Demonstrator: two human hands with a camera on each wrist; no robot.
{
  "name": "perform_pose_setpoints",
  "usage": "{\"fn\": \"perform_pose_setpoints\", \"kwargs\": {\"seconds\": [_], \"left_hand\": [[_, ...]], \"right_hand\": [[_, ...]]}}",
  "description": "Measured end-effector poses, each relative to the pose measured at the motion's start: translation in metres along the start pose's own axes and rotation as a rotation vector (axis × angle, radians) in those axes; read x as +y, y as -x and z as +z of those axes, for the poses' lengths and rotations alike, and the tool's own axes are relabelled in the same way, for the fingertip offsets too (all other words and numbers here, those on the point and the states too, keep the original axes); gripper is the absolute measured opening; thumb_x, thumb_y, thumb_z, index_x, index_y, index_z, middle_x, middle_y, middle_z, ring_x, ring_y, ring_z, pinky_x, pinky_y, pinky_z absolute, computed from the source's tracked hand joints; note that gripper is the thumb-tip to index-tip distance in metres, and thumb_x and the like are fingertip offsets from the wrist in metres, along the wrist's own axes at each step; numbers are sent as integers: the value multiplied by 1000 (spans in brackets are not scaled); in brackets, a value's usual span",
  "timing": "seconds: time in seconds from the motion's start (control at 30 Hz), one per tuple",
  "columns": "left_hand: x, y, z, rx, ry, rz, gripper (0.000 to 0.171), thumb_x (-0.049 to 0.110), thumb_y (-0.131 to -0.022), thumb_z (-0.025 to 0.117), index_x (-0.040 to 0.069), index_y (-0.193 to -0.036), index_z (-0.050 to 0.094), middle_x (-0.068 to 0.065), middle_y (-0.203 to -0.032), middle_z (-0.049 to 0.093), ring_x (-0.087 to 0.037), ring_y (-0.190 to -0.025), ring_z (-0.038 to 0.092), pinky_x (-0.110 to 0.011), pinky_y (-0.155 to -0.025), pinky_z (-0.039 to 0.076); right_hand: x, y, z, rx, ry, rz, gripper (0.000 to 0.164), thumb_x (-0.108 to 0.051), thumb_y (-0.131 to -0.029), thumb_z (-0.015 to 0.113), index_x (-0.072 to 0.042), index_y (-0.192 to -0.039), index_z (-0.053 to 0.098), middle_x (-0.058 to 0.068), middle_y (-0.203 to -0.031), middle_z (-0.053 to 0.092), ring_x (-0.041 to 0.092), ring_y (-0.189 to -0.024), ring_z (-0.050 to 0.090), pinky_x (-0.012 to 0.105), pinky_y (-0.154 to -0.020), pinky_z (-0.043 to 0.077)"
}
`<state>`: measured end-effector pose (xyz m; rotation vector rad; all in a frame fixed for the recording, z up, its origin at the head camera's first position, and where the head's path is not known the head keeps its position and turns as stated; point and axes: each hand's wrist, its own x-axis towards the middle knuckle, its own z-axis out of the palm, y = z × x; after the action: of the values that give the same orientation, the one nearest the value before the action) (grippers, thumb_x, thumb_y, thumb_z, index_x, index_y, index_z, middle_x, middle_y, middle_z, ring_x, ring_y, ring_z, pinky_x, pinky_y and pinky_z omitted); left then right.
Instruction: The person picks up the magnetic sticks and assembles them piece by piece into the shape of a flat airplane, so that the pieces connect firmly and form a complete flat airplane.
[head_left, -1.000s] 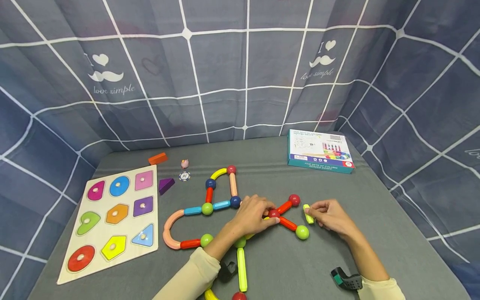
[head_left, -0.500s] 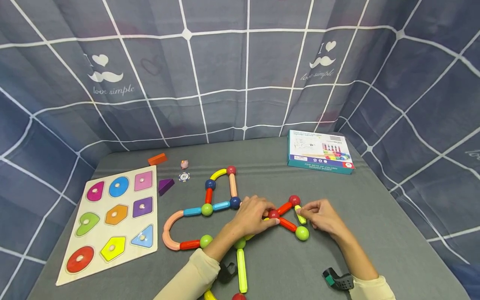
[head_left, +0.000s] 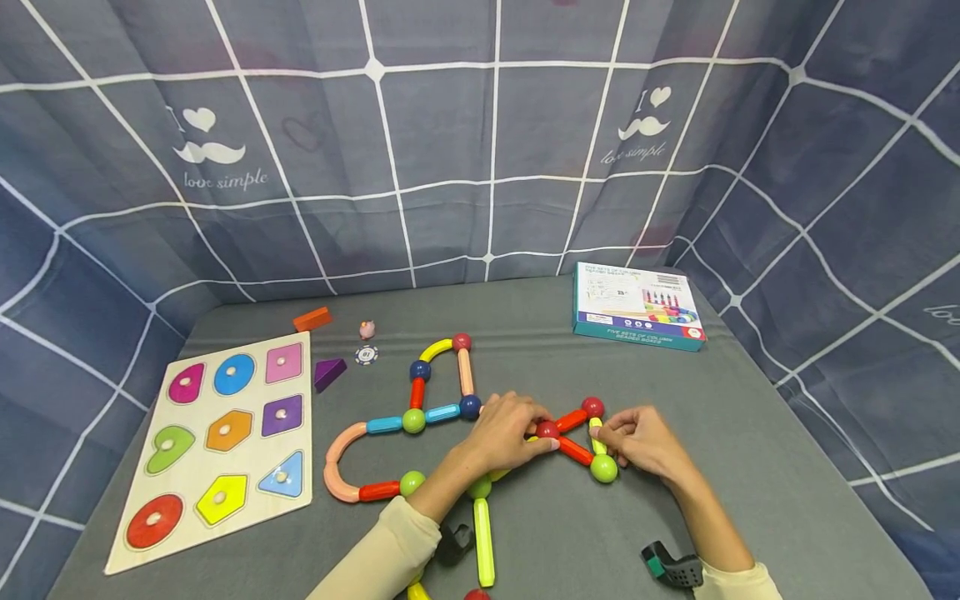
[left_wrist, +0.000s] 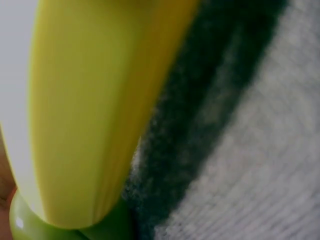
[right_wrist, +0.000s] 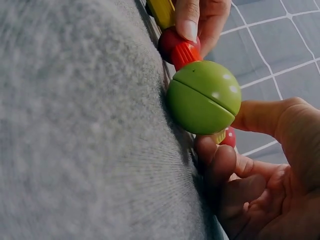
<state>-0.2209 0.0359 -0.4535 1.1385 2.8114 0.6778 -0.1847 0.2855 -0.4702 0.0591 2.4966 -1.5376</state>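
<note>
My right hand pinches a short yellow-green magnetic stick between thumb and fingers. That stick spans from a dark red ball to a green ball, closing a triangle with two red sticks. At the triangle's left corner, my left hand holds another red ball between thumb and fingers. In the right wrist view the green ball hides most of the pinched stick. A yellow stick and part of a green ball fill the left wrist view, close and blurred.
More joined sticks and balls, including a blue stick, extend left and toward me. A wooden shape puzzle board lies at left, near a purple block, orange block, pig figure and chip. A box lies back right.
My right hand has moved left, carrying the yellow-green stick from outside into the gap between the dark red and green balls. My left hand has stayed in place on its red ball.
</note>
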Motion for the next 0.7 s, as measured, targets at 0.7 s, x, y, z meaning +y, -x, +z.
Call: {"fn": "perform_pose_setpoints", "kwargs": {"seconds": [0.7], "left_hand": [[-90,121,-101,215,0,-317,29,24,-81,76,11,-107,70,-4,-98,66,-22,-90,60,-41,-75,46]], "right_hand": [[0,4,1,24,31,24,31,-28,-83,73,2,-83,66,6,-60,60,16,-45,53,30,-46,45]]}}
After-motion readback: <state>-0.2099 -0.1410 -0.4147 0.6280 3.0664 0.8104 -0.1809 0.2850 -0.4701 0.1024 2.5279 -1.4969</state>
